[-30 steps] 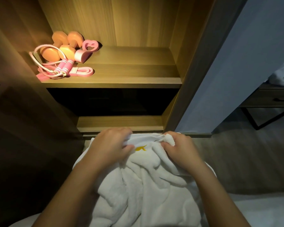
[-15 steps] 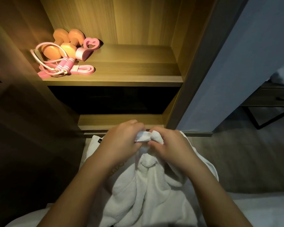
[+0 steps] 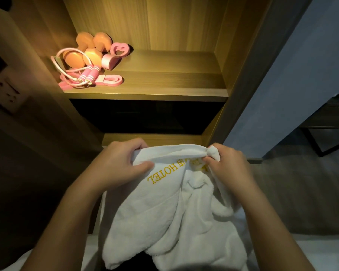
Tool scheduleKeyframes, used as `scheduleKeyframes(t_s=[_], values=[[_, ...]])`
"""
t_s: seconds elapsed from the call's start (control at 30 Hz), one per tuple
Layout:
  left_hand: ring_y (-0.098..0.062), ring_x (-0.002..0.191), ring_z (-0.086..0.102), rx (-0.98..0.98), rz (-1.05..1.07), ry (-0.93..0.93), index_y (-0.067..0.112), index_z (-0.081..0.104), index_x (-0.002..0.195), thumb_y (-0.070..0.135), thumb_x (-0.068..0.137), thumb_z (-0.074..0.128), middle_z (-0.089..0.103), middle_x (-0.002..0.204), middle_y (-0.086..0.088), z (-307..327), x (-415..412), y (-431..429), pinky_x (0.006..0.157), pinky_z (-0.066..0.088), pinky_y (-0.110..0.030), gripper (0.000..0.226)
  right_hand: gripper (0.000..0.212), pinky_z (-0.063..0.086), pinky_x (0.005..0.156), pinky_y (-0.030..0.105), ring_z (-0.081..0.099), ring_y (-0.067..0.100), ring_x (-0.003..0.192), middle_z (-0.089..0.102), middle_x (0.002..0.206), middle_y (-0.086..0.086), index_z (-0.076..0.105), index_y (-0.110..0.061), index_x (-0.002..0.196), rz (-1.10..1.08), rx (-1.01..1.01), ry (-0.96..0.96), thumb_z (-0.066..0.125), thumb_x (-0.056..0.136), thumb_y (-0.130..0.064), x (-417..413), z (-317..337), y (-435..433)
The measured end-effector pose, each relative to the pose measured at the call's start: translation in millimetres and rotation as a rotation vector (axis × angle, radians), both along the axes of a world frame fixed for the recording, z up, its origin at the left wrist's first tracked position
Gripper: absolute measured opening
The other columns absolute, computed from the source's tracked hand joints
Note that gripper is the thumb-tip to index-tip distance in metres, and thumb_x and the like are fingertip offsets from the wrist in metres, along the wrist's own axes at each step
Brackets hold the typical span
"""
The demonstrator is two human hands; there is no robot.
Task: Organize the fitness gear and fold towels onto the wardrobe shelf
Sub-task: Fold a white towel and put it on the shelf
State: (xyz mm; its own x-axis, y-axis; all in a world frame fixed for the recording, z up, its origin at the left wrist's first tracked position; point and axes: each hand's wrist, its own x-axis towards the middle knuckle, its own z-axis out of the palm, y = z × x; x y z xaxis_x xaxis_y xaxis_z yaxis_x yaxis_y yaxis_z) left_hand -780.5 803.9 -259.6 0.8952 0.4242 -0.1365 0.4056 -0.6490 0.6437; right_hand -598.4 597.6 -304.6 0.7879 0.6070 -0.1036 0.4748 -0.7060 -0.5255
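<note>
1. Left hand (image 3: 123, 165) grips the top edge of a white towel (image 3: 164, 216). The thumb lies on the near face and the fingers curl over the far side.
2. Right hand (image 3: 228, 167) pinches a bunched corner of the same edge, and a small knob of cloth pokes out past the fingers.
3. The hands are apart, both clamped on the towel, with its top edge stretched between them.
4. The towel is held up in front of the wardrobe, below the lit shelf (image 3: 164, 83) and not on it. The rest hangs down in loose folds between the forearms.
5. Yellow stitched lettering (image 3: 162, 173) runs near the top edge. "HOTEL" is readable, upside down to the camera, and the rest is creased and unreadable.
6. The gear sits in the shelf's left back corner:
   - orange dumbbells (image 3: 86, 49);
   - a pink heart-shaped piece (image 3: 116, 52) just right of them;
   - a pink jump rope (image 3: 84, 74) in front, handles side by side;
   - a flat pink band (image 3: 111, 80) touching the rope.
7. The right part of the shelf is bare wood.
8. A wall socket (image 3: 6, 92) is at far left and a dark table (image 3: 325, 118) at far right.
</note>
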Motion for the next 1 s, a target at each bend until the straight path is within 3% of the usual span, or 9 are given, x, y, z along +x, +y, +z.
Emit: scheduleKeyframes(t_s=[0.07,0.13,0.27,0.43,0.57,0.63,0.77,0.9,1.0], values=[[-0.006,0.092,0.064,-0.050,-0.031,0.013,0.039,0.053,0.113,0.056,0.070,0.071,0.065,0.103,0.016,-10,-4,-2,0.074,0.058,-0.039,0.049,0.011,0.044,0.061,0.031,0.056,0.015,0.075,0.062,0.079,-0.009,0.059,-0.030,0.087,-0.020,-0.030,-0.003,0.057,0.092,-0.040,-1,-6,2],[-0.006,0.100,0.061,-0.061,-0.028,-0.027,0.043,0.045,0.119,0.044,0.074,0.079,0.060,0.110,0.016,-18,-11,-5,0.081,0.055,-0.035,0.055,0.012,0.042,0.060,0.028,0.055,0.013,0.074,0.061,0.080,-0.009,0.057,-0.031,0.089,-0.042,-0.056,-0.003,0.056,0.093,-0.042,-1,-10,5],[-0.003,0.096,0.060,-0.045,-0.012,0.005,0.038,0.055,0.104,0.043,0.081,0.073,0.061,0.105,0.023,-31,-25,-9,0.075,0.057,-0.034,0.030,0.014,0.046,0.065,0.029,0.057,0.015,0.077,0.063,0.086,-0.007,0.058,-0.030,0.094,-0.076,-0.081,0.001,0.054,0.095,-0.044,-1,-16,11],[-0.008,0.074,0.056,0.114,0.136,-0.068,0.027,0.059,0.079,0.034,0.087,0.068,0.059,0.078,0.012,-37,-28,-8,0.061,0.048,-0.033,0.014,0.019,0.051,0.071,0.032,0.058,0.016,0.082,0.065,0.095,-0.005,0.058,-0.029,0.106,-0.066,-0.129,0.020,0.053,0.096,-0.044,-3,-14,19],[-0.013,0.072,0.054,0.246,0.077,-0.165,0.021,0.058,0.076,0.029,0.085,0.066,0.056,0.074,0.009,-37,-14,-15,0.059,0.044,-0.038,0.014,0.046,0.050,0.082,0.034,0.058,0.019,0.104,0.067,0.116,-0.008,0.046,-0.046,0.137,0.082,0.085,0.073,0.059,0.093,-0.039,-17,7,19],[-0.017,0.074,0.054,0.294,0.015,-0.197,0.020,0.059,0.077,0.028,0.082,0.065,0.056,0.077,0.007,-39,-2,-20,0.059,0.044,-0.038,0.011,0.051,0.050,0.089,0.034,0.059,0.015,0.109,0.065,0.124,-0.013,0.043,-0.051,0.137,0.221,0.169,0.068,0.061,0.092,-0.038,-30,17,20],[-0.018,0.076,0.054,0.314,-0.071,-0.235,0.018,0.062,0.084,0.022,0.085,0.070,0.058,0.082,0.004,-44,16,-35,0.062,0.047,-0.037,0.009,0.048,0.045,0.098,0.029,0.051,0.011,0.123,0.054,0.139,-0.017,0.042,-0.053,0.138,0.374,0.086,0.065,0.058,0.093,-0.043,-40,16,25],[-0.016,0.074,0.055,0.283,-0.174,-0.296,0.016,0.061,0.082,0.026,0.083,0.064,0.060,0.081,0.006,-43,14,-36,0.062,0.047,-0.034,0.010,0.056,0.049,0.097,0.035,0.052,0.009,0.119,0.051,0.140,-0.020,0.029,-0.060,0.140,0.466,0.030,0.149,0.057,0.092,-0.047,-35,10,28],[-0.013,0.076,0.058,0.265,-0.224,-0.291,0.016,0.064,0.083,0.025,0.083,0.062,0.064,0.085,0.005,-43,6,-40,0.066,0.048,-0.028,0.009,0.043,0.051,0.093,0.035,0.055,0.006,0.108,0.059,0.128,-0.022,0.045,-0.055,0.131,0.536,0.006,0.206,0.058,0.092,-0.041,-33,8,37]])
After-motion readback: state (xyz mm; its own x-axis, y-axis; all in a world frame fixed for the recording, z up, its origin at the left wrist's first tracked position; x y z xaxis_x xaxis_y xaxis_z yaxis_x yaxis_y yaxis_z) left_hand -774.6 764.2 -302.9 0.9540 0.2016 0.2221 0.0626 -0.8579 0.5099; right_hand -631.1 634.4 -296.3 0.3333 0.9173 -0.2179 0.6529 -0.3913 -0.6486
